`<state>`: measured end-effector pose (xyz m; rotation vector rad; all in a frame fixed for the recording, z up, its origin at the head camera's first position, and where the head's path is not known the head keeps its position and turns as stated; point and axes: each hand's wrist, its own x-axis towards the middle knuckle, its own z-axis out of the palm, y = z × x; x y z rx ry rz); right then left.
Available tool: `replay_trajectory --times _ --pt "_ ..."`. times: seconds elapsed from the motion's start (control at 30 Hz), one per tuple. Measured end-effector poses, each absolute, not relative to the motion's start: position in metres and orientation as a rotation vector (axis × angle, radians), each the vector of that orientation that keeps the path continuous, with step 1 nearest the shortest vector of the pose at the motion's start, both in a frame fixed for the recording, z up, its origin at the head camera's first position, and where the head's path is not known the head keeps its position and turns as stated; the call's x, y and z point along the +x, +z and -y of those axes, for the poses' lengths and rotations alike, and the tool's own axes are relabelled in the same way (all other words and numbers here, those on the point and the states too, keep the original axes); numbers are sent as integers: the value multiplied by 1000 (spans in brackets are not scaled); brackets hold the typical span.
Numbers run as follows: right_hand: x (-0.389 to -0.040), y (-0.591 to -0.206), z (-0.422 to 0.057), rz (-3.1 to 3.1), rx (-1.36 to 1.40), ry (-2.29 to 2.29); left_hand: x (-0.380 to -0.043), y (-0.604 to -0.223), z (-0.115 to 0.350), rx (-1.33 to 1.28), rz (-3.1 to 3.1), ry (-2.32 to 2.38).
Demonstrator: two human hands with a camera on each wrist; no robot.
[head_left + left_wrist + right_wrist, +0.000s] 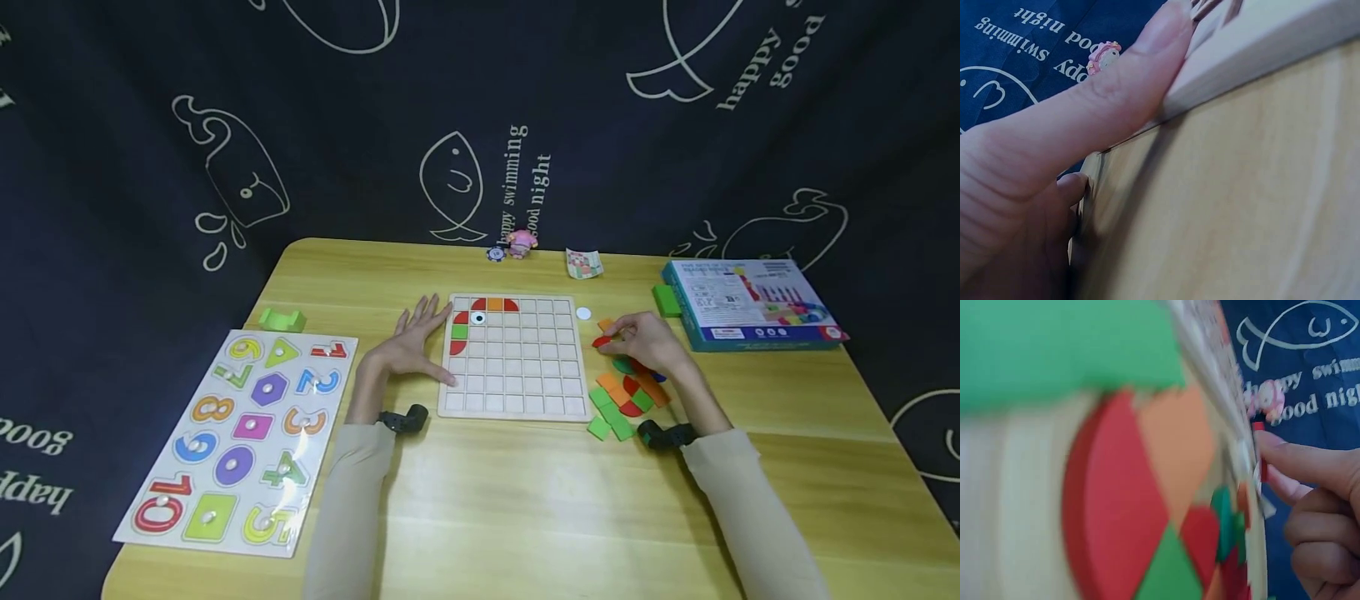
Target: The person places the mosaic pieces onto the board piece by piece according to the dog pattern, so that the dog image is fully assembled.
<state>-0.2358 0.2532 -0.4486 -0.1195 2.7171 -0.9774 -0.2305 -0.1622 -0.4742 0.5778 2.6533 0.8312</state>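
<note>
A square wooden grid board (517, 362) lies mid-table. Along its upper left cells sit several red curved pieces, an orange square (495, 305), a green square (459, 332) and a white eye disc (478, 318). My left hand (405, 348) is spread at the board's left side, its thumb (1141, 69) resting on the edge. Right of the board, my right hand (647, 340) pinches a small red piece (1264, 453) between thumb and finger. Beneath and in front of that hand is a loose pile of red, orange and green pieces (615, 390), partly hidden by it.
At left lies a number-and-shape puzzle board (251, 429), with a green block (282, 320) behind it. A toy box (753, 302) and another green block (666, 301) are at right. Towards the back are a pink figurine (522, 242), a picture card (583, 263) and a white disc (583, 313).
</note>
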Motion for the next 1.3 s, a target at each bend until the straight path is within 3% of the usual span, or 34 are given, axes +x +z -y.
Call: replay_trajectory --times 0.17,0.67,1.3 --pt "-232 -441 -230 -2716 -141 -1083 -231 -476 163 588 -2648 847" --pt "-241 -449 -79 -2630 -384 -1180 -231 -475 165 580 -2662 819" --pt "-256 -456 -72 -2660 -420 -1251 -231 -475 164 588 -2652 807"
